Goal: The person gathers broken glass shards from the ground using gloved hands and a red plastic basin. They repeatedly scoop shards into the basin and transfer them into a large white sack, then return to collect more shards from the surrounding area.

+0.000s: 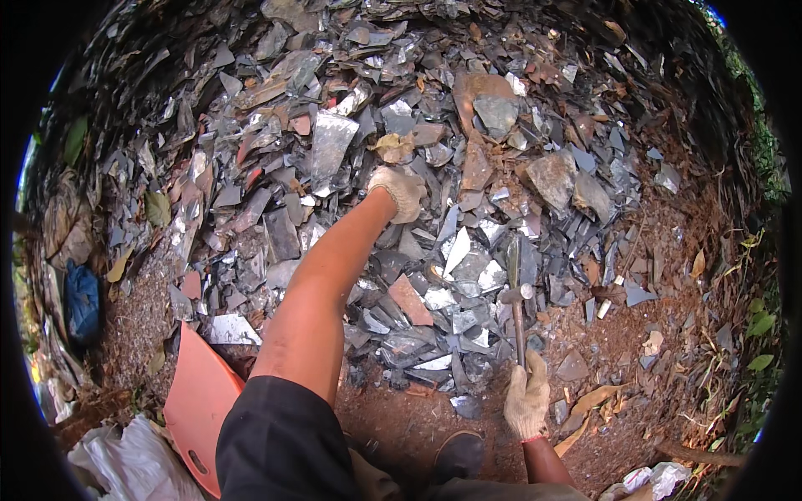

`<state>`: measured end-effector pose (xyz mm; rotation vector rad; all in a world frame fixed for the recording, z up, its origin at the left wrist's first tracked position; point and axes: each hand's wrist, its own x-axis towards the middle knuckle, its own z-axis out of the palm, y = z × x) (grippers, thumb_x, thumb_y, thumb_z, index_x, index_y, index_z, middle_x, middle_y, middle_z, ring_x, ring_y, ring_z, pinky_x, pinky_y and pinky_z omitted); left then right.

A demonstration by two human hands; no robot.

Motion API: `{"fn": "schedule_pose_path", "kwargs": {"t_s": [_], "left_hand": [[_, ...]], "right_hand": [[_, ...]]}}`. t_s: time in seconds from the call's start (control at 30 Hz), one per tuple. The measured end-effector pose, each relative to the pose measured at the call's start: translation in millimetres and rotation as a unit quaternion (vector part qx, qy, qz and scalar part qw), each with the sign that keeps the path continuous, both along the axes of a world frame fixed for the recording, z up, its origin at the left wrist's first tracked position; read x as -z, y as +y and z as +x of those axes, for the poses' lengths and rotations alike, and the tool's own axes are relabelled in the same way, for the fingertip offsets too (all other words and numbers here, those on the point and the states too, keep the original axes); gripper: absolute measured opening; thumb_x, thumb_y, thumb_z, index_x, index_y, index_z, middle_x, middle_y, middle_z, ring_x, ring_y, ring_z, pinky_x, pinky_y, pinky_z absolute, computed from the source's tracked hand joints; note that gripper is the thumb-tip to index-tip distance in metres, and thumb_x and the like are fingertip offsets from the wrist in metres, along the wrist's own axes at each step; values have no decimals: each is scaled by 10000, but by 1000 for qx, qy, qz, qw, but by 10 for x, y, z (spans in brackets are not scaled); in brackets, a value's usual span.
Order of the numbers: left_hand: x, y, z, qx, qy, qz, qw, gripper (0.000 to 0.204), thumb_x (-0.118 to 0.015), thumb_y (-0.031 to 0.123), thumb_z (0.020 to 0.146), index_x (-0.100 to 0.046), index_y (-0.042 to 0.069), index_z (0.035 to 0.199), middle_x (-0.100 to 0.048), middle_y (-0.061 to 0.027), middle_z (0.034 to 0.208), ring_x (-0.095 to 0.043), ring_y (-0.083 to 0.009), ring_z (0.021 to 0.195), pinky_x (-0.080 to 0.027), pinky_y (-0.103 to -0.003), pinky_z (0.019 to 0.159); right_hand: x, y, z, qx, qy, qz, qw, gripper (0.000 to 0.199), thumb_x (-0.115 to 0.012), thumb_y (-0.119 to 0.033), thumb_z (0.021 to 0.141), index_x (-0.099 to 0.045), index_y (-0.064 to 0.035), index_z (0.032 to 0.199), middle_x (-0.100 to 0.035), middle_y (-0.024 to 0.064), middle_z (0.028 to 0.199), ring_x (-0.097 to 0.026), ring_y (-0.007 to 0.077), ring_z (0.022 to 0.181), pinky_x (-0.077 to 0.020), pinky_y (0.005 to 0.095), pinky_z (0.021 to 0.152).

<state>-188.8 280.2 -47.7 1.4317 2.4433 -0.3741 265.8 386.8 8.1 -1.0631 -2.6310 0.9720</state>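
Hundreds of sharp slate shards (434, 250) cover the ground (635, 334), heaped toward its far edge. Left hand (399, 192) closes on a piece mid-pile; right hand (526, 399) grips a hammer (516, 305), head near the shards' front edge. Risk: strike chips could fly, edges slice gloves.

head camera looks down — close (fisheye) at slate pile (468, 209).

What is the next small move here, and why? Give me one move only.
Probably close the left hand on one slate piece beside it and pull it toward the hammer. That gloved hand rests far out on the heap, while the right hand holds the hammer upright near the feet, nothing under its head.
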Motion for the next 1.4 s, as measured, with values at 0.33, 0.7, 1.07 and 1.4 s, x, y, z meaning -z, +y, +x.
{"fn": "schedule_pose_path", "kwargs": {"t_s": [0.33, 0.7, 1.07, 1.4], "left_hand": [[-246, 6, -27, -58, 121, 105, 985, 409, -664, 305, 866, -671, 32, 1170, -663, -209, 1190, -694, -355, 1047, -564, -468, 880], [-694, -503, 5, -458, -233, 353, 782, 368, -636, 218, 831, -696, -95, 1015, -712, -296, 988, -723, -387, 930, -582, -442, 845], [-622, -1088, 1645, -477, -648, 470, 363, 392, -652, 85, 990, -503, -75, 1314, -650, -175, 1212, -709, -272, 1057, -669, -385, 836], [-446, -1296, 1684, -588, -561, 351, 465, 371, -713, 152, 912, -581, -79, 1170, -657, -152, 1094, -738, -310, 825, -680, -439, 704]], "right_hand": [[-49, -75, 69, 34, -4, -59, 998, 395, -562, -134, 1029, -523, 15, 1393, -652, 243, 1270, -654, 395, 1161, -502, 446, 1000], [-213, -19, -158, 13, 47, -48, 998, 396, -548, -128, 1035, -502, 32, 1394, -606, 253, 1330, -608, 392, 1244, -468, 441, 1057], [-678, -375, -672, -6, 245, 38, 969, 422, -559, -103, 1038, -493, 12, 1439, -610, 242, 1350, -644, 376, 1183, -499, 446, 1031], [-395, -642, -544, -88, -38, -81, 992, 393, -531, -278, 1038, -525, -125, 1400, -695, 304, 1072, -665, 523, 989, -511, 588, 877]]}}
